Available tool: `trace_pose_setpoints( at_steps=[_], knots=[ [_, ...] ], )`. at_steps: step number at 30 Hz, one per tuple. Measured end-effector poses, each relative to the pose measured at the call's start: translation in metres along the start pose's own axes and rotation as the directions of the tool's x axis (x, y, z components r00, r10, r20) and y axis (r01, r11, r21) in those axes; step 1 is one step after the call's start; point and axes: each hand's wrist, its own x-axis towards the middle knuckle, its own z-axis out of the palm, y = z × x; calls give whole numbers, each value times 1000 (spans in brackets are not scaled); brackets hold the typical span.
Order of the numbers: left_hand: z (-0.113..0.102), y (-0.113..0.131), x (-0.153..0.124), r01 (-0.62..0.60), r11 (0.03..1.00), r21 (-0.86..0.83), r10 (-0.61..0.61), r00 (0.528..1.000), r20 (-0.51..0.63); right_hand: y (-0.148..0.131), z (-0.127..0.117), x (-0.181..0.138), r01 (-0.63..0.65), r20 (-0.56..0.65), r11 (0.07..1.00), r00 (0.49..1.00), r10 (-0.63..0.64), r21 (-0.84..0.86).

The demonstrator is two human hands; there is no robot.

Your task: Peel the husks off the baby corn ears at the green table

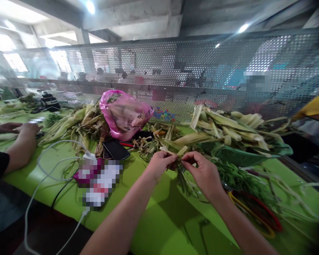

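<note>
Both hands meet over the green table (159,212) in the middle of the view. My left hand (159,163) is closed, its thumb and fingers pinching a strip of pale corn husk (168,151). Close beside it, my right hand (202,171) pinches at the same small piece, thumb against forefinger. A short pale husk end (183,150) sticks up between the hands. Green leafy strands (184,182) hang below the fingers; whether they are joined to the husk I cannot tell. Scissors with red and yellow handles (255,214) lie right of my right forearm.
A green basket (252,157) heaped with corn husks (228,129) stands at the right. At the left are a pink plastic bag (124,113), more husks (82,122), a black phone (116,149) and a looping white cable (38,187). Another person's arm (22,145) reaches in at far left.
</note>
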Motion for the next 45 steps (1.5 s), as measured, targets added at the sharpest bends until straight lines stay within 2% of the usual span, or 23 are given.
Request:
trace_pose_setpoints(
  at_steps=[2,4,6,8,12,16,20,23,25,29,33,36,40,45],
  knots=[
    [-2,0,1,64,996,-60,-62,998,21,0,-1,0,64,-14,997,998,-65,-35],
    [-3,1,1,105,988,-112,-106,994,-5,-2,-3,0,178,-29,982,983,-180,-69],
    [-3,3,1,101,983,-153,-109,993,-44,-4,-2,-1,315,-10,941,948,-318,-120],
    [-2,4,0,72,981,-180,-83,995,-57,-7,0,-3,430,68,881,902,-426,-196],
    [1,3,-2,45,973,-225,-53,998,-31,-11,8,-9,525,214,790,851,-479,-317],
    [1,1,-2,37,971,-237,-50,997,-50,-14,10,-12,545,217,780,838,-500,-309],
    [1,0,1,34,976,-213,-43,998,-39,-15,4,-9,463,71,841,884,-463,-280],
    [2,1,1,50,981,-185,-51,999,1,-11,0,-4,347,-65,910,927,-370,-227],
    [4,2,0,47,982,-181,-43,999,27,-8,-1,-1,269,-111,949,951,-289,-164],
    [8,5,-5,50,979,-197,-37,997,69,-4,-1,0,37,-94,999,995,-35,10],
    [9,5,-7,46,979,-198,-30,996,82,-4,-1,0,-135,-21,972,990,141,194],
    [11,4,-7,12,987,-162,2,996,85,-4,-1,0,-173,9,945,984,177,277],
    [11,4,-5,-11,986,-164,6,999,-33,-3,-1,0,-171,22,927,985,173,335],
    [7,5,-2,-4,992,-130,-15,989,-149,-2,-1,-1,-48,51,977,998,38,208]
  ],
)
